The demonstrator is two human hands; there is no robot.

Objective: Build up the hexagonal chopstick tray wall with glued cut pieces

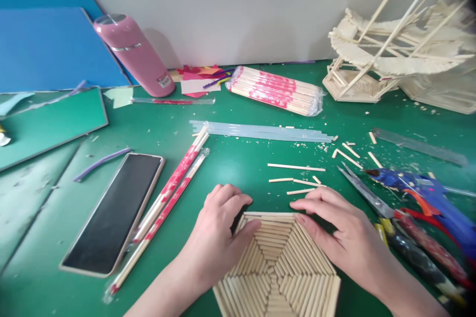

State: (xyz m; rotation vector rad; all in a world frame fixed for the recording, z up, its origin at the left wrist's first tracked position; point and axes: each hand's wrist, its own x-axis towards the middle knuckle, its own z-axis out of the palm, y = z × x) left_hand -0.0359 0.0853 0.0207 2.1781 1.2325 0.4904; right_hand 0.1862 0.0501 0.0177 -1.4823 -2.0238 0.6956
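Note:
A many-sided panel of glued wooden sticks point(277, 257), laid in rings around its centre, lies in front of me at the bottom. My left hand point(223, 228) grips its far left corner, thumb on top and fingers curled beyond the edge. At the far right corner, my right hand point(334, 228) has thumb and index finger closed around the edge. A paler stick point(269, 214) runs along the far edge between both hands. Several loose sticks point(296, 167) lie just beyond my right fingers. The panel's near side is cut off by the frame.
Scissors point(366, 190) and a blue glue gun point(416, 181) lie at right. Left are a phone point(113, 213) and wrapped stick bundles point(174, 185). Behind are glue sticks point(260, 131), a stick pack point(275, 90), a pink bottle point(136, 54) and a stick model point(386, 59).

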